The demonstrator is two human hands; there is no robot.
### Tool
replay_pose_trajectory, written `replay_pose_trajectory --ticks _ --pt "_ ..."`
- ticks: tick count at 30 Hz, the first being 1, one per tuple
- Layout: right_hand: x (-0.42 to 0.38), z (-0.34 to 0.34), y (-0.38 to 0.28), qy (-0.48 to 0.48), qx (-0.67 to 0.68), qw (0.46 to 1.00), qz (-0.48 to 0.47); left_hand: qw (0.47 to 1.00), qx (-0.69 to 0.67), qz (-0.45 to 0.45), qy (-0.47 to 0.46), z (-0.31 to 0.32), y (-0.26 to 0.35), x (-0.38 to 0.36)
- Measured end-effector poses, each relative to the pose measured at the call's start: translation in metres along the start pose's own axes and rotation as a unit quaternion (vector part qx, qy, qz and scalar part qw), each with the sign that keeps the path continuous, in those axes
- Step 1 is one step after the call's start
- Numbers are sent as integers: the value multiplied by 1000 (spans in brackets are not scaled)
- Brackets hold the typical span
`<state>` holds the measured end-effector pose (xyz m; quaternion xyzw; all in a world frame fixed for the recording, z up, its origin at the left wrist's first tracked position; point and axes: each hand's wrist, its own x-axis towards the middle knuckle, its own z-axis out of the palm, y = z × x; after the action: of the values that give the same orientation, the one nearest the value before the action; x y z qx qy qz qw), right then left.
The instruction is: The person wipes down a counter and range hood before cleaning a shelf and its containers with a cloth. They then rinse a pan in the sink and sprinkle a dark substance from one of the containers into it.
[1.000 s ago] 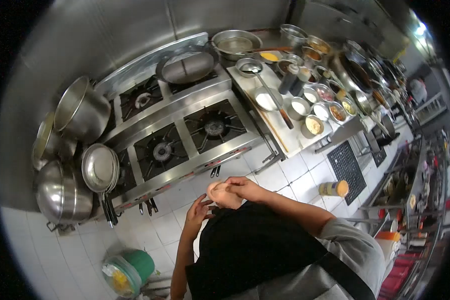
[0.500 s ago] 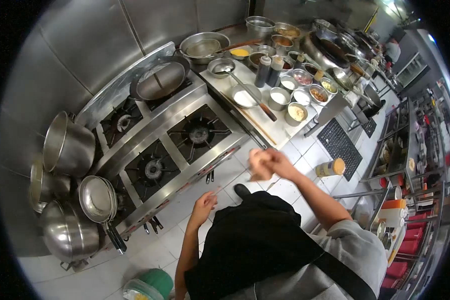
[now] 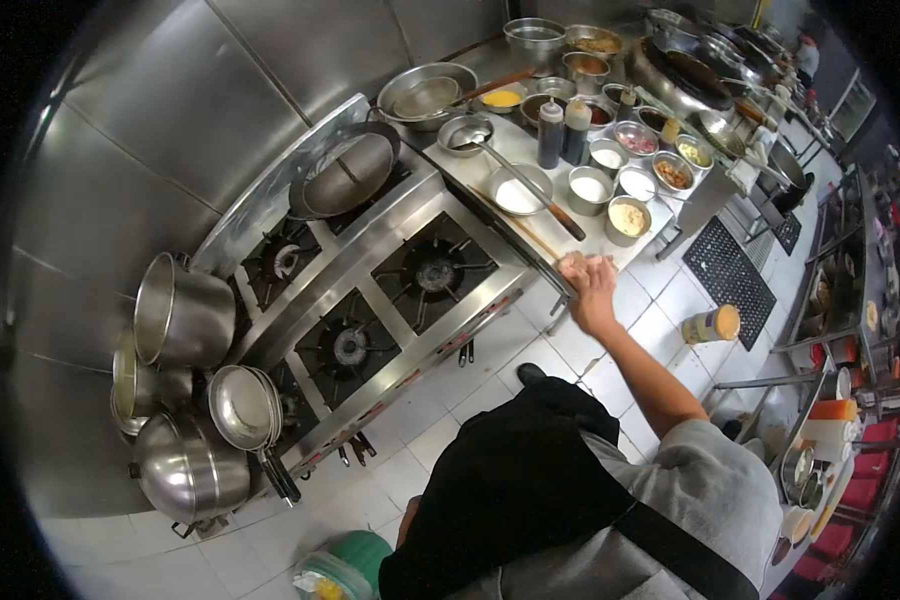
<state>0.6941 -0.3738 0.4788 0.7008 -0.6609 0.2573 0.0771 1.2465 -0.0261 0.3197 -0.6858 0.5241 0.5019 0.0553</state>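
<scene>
My right hand (image 3: 593, 288) is at the front corner of the white counter (image 3: 625, 255), close to the near end of a thin wooden stick (image 3: 535, 238). Its fingers are curled down over the edge, and whatever they hold, if anything, is too small to make out. Only a sliver of skin of my left arm or hand (image 3: 407, 515) shows beside the black apron, with its fingers hidden. Just beyond my right hand stand a metal container with pale yellow contents (image 3: 628, 217) and a ladle with a wooden handle (image 3: 560, 215), resting across a bowl of white contents (image 3: 518, 190).
To the left is a gas stove (image 3: 435, 275) with a wok (image 3: 345, 172) at its back. Stacked pans (image 3: 242, 408) and pots (image 3: 183, 312) stand at its far left. Squeeze bottles (image 3: 551, 135) stand among the bowls. A jar (image 3: 710, 325) is at the right. A green bin (image 3: 360, 560) sits below.
My right hand has moved from in front of my body up to the counter corner. My left hand has dropped back beside the apron. The view has shifted, so the stove appears further right.
</scene>
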Motion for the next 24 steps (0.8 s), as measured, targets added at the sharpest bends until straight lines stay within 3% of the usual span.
replay_pose_trajectory --ticks 2,4,6,7,9,13,15,16,17,19,20,21,22,23,24 --pt "-17 -3 -32 -75 129 989 -8 1000 -7 0 7 -6 8 2" --pt "-43 13 -66 -220 197 955 -13 1000 -19 8 21 -15 24 10" --pt "-60 19 -91 -385 312 866 -68 998 -43 14 41 -26 50 21" --pt "-65 24 -103 -496 297 809 -105 996 -65 16 52 -31 66 27" --pt "-85 60 -109 -589 275 722 -236 989 -123 16 78 -42 104 33" --pt "-80 50 -106 -584 254 737 -228 971 -186 47 140 -45 141 30" --pt "-82 68 -89 -534 205 778 -259 967 -200 62 146 -26 126 44" --pt "-68 38 -96 -565 165 791 -165 962 -217 73 149 -11 109 50" --pt "-65 39 -96 -560 140 797 -177 956 -233 66 167 3 93 51" --pt "-79 66 -70 -573 131 785 -194 974 -62 91 199 33 64 44" --pt "-73 43 -78 -609 124 776 -102 976 -77 70 193 48 50 35" --pt "-98 102 -37 -543 166 776 -275 971 -96 60 209 62 32 35" --pt "-98 103 -27 -522 176 757 -352 993 -54 2 107 77 10 43" --pt "-107 110 -14 -598 230 755 -140 990 -93 28 101 95 -10 33" --pt "-108 126 1 -521 53 742 -418 985 -133 53 93 110 -29 21"
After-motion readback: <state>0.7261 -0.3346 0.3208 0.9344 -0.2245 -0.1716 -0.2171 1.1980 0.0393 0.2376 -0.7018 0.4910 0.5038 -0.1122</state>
